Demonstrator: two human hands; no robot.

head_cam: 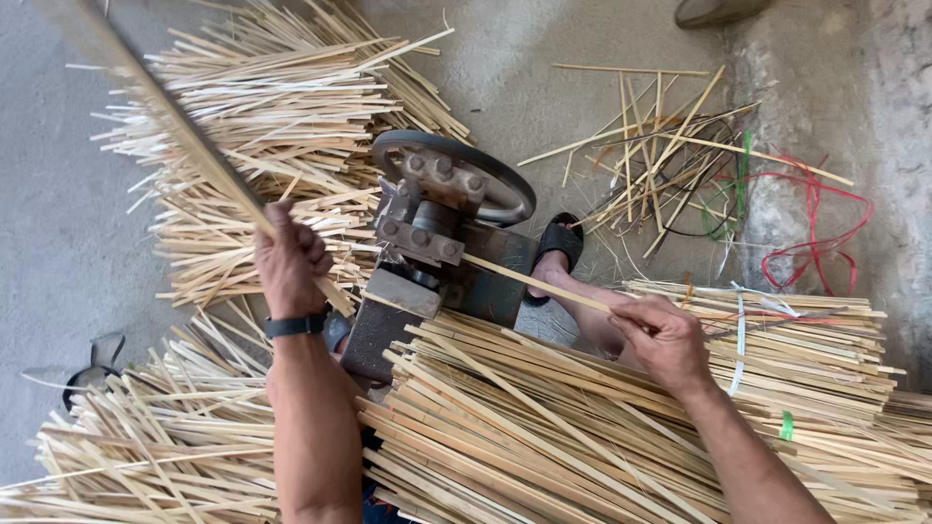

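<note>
I am gripping a long bamboo strip point(165, 116) in my left hand point(289, 260), fingers closed fully around it; the strip is running up and away toward the top-left corner of the floor area. My right hand point(665, 340) is pinching a second, thinner bamboo strip point(529, 281) between thumb and fingers, and its far end is meeting the bolted head of the metal splitting machine point(432, 233), which is sitting between my two hands. The machine's dark handwheel point(505, 189) is lying just behind that head.

No containers are showing; the stock is lying in loose heaps on the concrete floor point(58, 243). A bundle of strips point(544, 427) is resting directly under my right forearm, a second pile point(282, 107) is spreading beyond my left hand, and a third heap point(146, 446) is filling the lower-left corner. Scattered offcuts with red and green cords point(815, 233) are lying near the right edge. My sandalled foot point(558, 247) is standing just beside the machine. Bare floor is remaining open along the left edge.
</note>
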